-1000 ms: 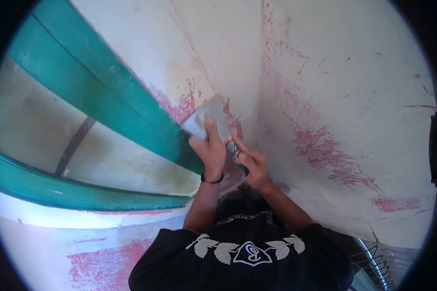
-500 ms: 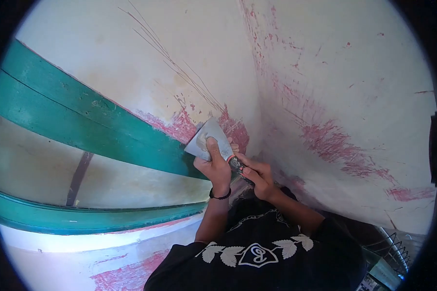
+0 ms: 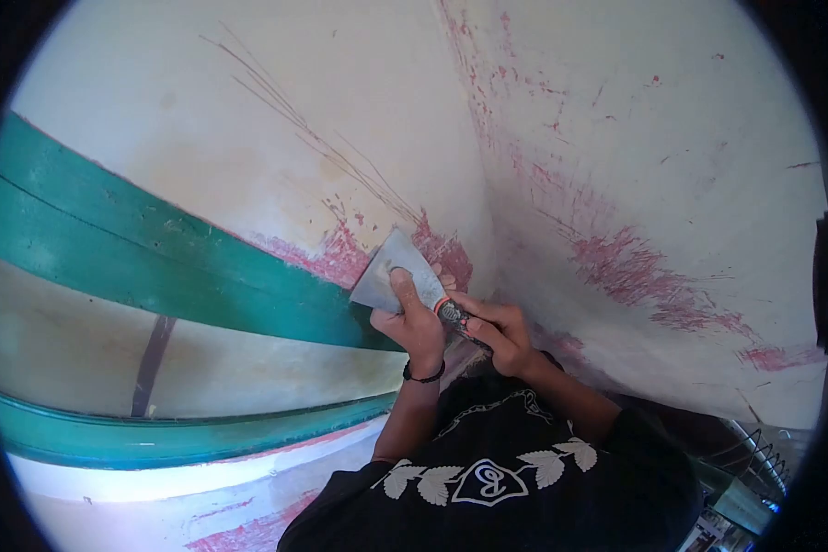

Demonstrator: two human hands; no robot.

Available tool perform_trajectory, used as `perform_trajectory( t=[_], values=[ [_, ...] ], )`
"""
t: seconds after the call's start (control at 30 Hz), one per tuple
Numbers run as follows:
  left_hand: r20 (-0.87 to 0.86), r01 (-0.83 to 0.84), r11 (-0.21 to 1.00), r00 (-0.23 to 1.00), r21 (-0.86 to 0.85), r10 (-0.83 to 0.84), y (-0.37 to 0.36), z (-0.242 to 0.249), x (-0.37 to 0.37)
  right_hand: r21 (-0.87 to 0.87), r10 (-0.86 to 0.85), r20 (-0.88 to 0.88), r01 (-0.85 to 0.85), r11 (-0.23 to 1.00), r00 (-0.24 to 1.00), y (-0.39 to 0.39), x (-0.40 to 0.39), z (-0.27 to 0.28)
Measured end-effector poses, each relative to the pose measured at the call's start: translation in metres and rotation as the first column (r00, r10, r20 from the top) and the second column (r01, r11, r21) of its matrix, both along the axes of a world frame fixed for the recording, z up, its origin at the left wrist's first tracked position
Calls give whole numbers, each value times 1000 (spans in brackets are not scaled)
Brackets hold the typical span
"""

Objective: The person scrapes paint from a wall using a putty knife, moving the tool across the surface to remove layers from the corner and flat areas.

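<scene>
Head view: the black shirt [image 3: 570, 506] is nearest, with both forearms reaching up from it.
Left hand: closed in a pinch on the blade of the scraper [image 3: 423, 279], thumb on its face, some fingertips showing past the far edge; a dark bracelet [image 3: 424, 375] at the wrist.
Right hand [image 3: 510, 339]: fingers mostly curled round the dark handle [image 3: 453, 316].
Scraper: slanted between the hands, its broad edge near the green trim [image 3: 175, 248]; whether it touches cannot be told.
Handling: probably light, the blade stiff with some spring, its smooth face perhaps slippery; not fragile. The handle looks the surest hold, the flat face a guiding spot away from the edge.
Wall [image 3: 331, 92]: pale, with red patches [image 3: 621, 267] and thin scratches beyond the blade.
Change: against half a second ago, the grip looks much the same; the green trim sits lower in view.
</scene>
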State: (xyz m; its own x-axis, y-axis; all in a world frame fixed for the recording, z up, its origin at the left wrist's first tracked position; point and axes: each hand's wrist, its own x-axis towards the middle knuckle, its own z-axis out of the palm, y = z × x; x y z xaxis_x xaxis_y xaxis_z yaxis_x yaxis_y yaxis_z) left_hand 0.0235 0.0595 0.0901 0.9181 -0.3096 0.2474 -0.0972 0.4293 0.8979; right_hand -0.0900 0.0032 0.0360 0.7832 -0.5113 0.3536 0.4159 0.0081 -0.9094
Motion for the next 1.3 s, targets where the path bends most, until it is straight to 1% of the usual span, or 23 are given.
perform_trajectory(
  t=[0.07, 0.17, 0.33, 0.4, 0.5, 0.57, 0.6, 0.67, 0.7, 0.77, 0.8, 0.87, 0.9, 0.97, 1.0, 1.07, 1.1, 1.2, 1.27, 1.3],
  values=[
    [-2, 0, 1000, 1000, -20, 0, -5, 2, 2, -10, 14, -11, -14, 1000, 1000, -3, -2, 8],
    [5, 1, 999, 1000, -43, -1, -7, 2, -1, -33, 0, 21, 1, 999, 1000, -10, -1, 13],
    [13, -16, 1000, 1000, -26, 16, -4, 3, -1, -17, 42, -45, -43, 999, 998, -5, -6, 18],
    [19, -7, 1000, 1000, -17, 7, -6, 10, 2, -24, 40, -60, -41, 999, 997, -8, -3, 22],
    [34, 33, 999, 999, 2, -33, -9, 38, 9, -31, 14, -56, -16, 999, 998, -6, 1, 41],
    [28, 15, 1000, 1000, -23, -14, -10, 45, 7, -39, -17, -15, 17, 999, 1000, -6, 5, 56],
    [36, 12, 999, 999, -41, -11, -12, 48, 7, -81, -14, -16, 13, 997, 1000, -8, 5, 56],
    [7, -27, 999, 1000, -30, 28, -11, 36, 0, -169, -23, -8, 21, 985, 1000, -16, -1, 51],
    [-4, -41, 999, 999, -26, 41, -10, 28, -3, -144, -5, -51, -2, 990, 999, -17, -5, 43],
    [-12, -12, 998, 1000, -56, 11, -9, 10, -4, -92, 34, -142, -48, 995, 989, -18, -12, 27],
    [-20, 0, 998, 1000, -67, -2, -9, 10, -4, -117, 27, -117, -41, 992, 993, -20, -9, 28],
    [-16, -7, 1000, 1000, -28, 7, -13, 15, 1, -160, 24, -79, -37, 987, 997, -26, -6, 30],
    [-20, -18, 1000, 1000, -6, 18, -14, 21, 2, -169, -6, -43, -2, 986, 999, -27, -1, 34],
    [49, 8, 999, 999, -53, -6, -15, 36, 8, -178, -62, 36, 67, 982, 997, -25, 13, 45],
    [89, 23, 996, 996, -82, -15, -16, 41, 10, -179, -42, -6, 40, 983, 999, -25, 10, 48],
    [-16, 5, 991, 1000, -137, -7, -18, 34, 7, -186, -5, -79, -9, 983, 997, -28, 3, 52],
    [-70, -4, 987, 998, -162, -7, -18, 28, 3, -190, -15, -68, 1, 982, 998, -27, 1, 48],
    [-85, -37, 998, 996, -59, 32, -12, 11, -8, -213, -32, -61, 19, 977, 998, -24, -3, 27],
    [-66, 0, 998, 998, -56, -4, -10, 6, -2, -245, -29, -87, 7, 970, 996, -24, -5, 17],
    [-59, 19, 998, 998, -53, -22, -8, 4, -1, -223, -31, -84, 12, 975, 996, -22, -4, 18]
  ],
)
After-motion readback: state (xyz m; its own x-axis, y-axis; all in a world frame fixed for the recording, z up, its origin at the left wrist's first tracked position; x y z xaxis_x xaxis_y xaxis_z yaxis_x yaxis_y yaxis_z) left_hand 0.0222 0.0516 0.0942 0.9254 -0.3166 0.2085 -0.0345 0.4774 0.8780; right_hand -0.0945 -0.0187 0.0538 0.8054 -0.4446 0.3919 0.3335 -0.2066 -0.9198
